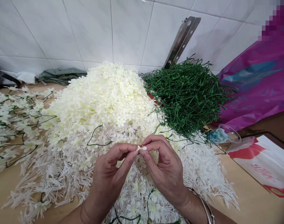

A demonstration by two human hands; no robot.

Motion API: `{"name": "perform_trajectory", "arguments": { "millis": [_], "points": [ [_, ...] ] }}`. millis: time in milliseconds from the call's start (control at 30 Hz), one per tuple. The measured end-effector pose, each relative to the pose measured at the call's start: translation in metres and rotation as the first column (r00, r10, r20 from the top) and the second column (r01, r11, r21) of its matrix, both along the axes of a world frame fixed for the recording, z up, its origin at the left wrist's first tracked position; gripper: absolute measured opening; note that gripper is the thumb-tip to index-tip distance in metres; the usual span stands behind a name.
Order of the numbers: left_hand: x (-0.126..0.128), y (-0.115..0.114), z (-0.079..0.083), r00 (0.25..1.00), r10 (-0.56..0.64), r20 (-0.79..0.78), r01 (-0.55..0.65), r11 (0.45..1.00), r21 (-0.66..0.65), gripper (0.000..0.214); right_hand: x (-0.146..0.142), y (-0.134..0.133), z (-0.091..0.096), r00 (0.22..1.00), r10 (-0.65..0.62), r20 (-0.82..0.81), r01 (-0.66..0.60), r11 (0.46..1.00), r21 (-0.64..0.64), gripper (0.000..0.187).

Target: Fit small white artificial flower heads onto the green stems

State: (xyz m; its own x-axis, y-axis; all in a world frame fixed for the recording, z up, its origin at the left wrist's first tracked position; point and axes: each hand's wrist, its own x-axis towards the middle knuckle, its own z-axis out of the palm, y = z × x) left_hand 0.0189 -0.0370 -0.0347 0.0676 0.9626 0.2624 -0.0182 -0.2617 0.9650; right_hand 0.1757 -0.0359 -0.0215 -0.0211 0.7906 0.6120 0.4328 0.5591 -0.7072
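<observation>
Between the fingertips of both hands is a small white artificial flower (141, 148). My left hand (112, 166) pinches its left side with thumb and forefinger, and my right hand (164, 165) pinches the right side. Behind them rises a big heap of cream-white artificial blossoms (104, 93). Under and around the hands lie thin white stringy pieces (69, 168), mixed with loose blossoms. To the right of the heap is a pile of green plastic stems (186, 93). A dark green stem (93, 137) curves just beyond my left hand.
Blossoms joined to green stems (22, 124) spread over the table (6, 186) at left. On the right are a purple plastic bag (256, 90), a clear cup (228, 134) and a red-and-white packet (264, 168). A metal bracket (182, 42) leans against the tiled wall (130, 28). Dark cloth (60, 76) lies at the back.
</observation>
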Motion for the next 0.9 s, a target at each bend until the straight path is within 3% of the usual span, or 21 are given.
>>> {"name": "perform_trajectory", "arguments": {
  "millis": [133,267,467,600,733,800,833,900],
  "points": [
    [0.001,0.001,0.004,0.999,-0.028,0.034,0.030,0.998,-0.050,0.009,0.001,0.000,0.001,0.999,-0.029,0.014,0.028,0.999,0.020,0.018],
    [0.003,0.002,0.010,0.997,-0.053,0.059,0.057,0.996,-0.071,0.010,0.002,0.000,0.001,0.999,0.020,-0.033,-0.020,1.000,-0.016,0.020],
    [0.000,0.004,0.013,0.996,-0.068,-0.056,0.071,0.996,0.051,0.011,0.009,0.001,-0.011,0.986,0.093,-0.136,-0.109,0.986,-0.123,0.024],
    [-0.020,0.016,0.029,0.969,0.135,-0.207,-0.099,0.979,0.177,0.014,0.013,0.002,-0.012,0.993,0.007,-0.122,-0.025,0.990,-0.141,0.021],
    [-0.051,0.038,0.056,0.855,0.390,-0.342,-0.275,0.900,0.338,0.013,0.014,0.002,-0.008,0.998,-0.003,-0.066,-0.005,0.992,-0.124,0.021],
    [-0.065,0.046,0.065,0.771,0.293,-0.565,-0.093,0.930,0.356,0.006,0.015,0.003,-0.006,0.999,0.000,-0.041,-0.004,0.996,-0.088,0.021],
    [-0.071,0.049,0.067,0.708,0.195,-0.678,0.046,0.947,0.319,0.002,0.015,0.003,-0.005,1.000,-0.005,-0.031,0.003,0.997,-0.075,0.022],
    [-0.079,0.052,0.066,0.549,0.117,-0.827,0.202,0.942,0.268,0.003,0.016,0.003,-0.005,1.000,-0.017,-0.010,0.016,0.998,-0.065,0.021]
  ]
}}
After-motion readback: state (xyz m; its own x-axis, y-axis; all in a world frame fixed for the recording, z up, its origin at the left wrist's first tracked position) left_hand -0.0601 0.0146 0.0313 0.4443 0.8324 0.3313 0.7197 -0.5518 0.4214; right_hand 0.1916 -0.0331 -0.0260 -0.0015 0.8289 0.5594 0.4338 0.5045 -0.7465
